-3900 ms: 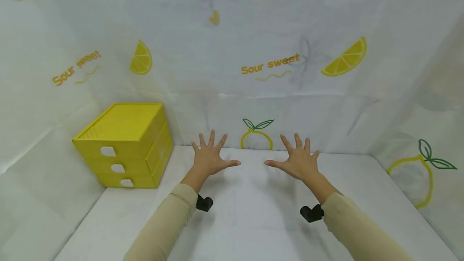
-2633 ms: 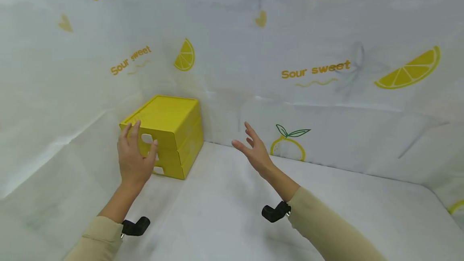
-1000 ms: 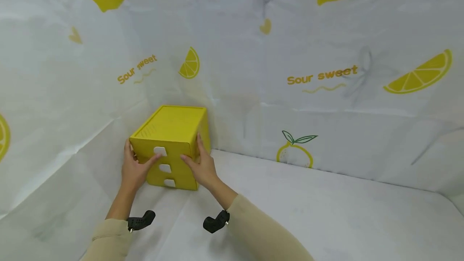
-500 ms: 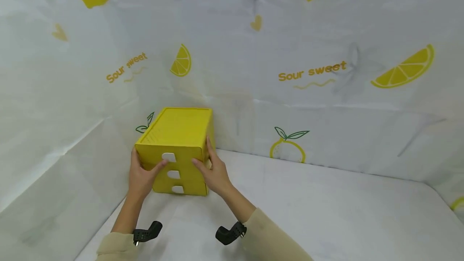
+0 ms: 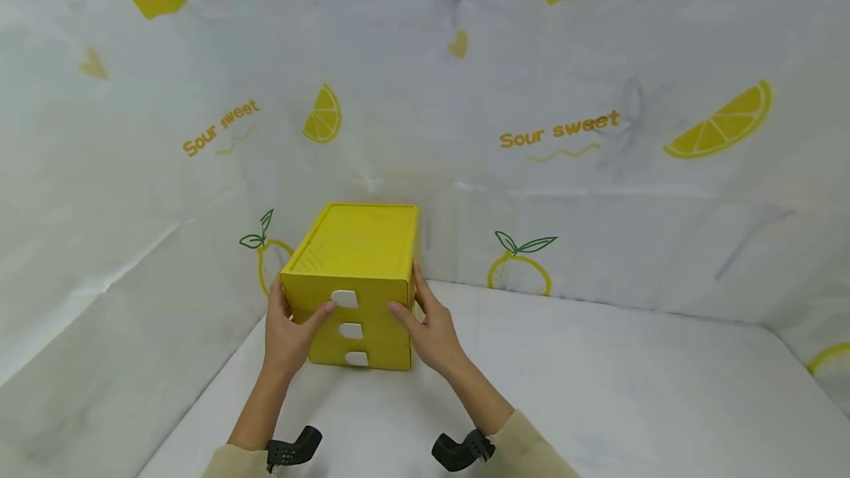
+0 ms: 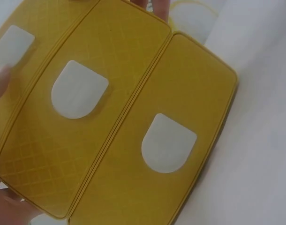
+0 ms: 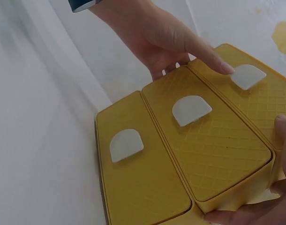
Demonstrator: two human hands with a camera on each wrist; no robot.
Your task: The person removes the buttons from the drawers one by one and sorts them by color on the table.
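A yellow three-drawer storage box (image 5: pixel 358 242), with a white pull tab on each drawer, stands on the white table in the head view. My left hand (image 5: pixel 288 338) grips its left side, fingers along the side and thumb on the front at the top tab (image 5: pixel 344 299). On the opposite side my right hand (image 5: pixel 434 330) holds the box, with its thumb on the front face. Both wrist views show the drawer fronts close up, including the middle tab (image 6: pixel 80 90) and the bottom tab (image 7: pixel 126 145). Some fingertips are hidden behind the box sides.
White cloth with lemon prints covers the back wall (image 5: pixel 398 124) and the left wall (image 5: pixel 99 242). The white tabletop (image 5: pixel 598 389) extends to the right of the box. A black wrist device (image 5: pixel 294 447) sits at the left wrist, and another black device (image 5: pixel 462 451) at the right.
Both hands, first spread apart over the table, came to the box and took hold of its sides. The box has since shifted right, away from the left wall, uncovering a lemon print.
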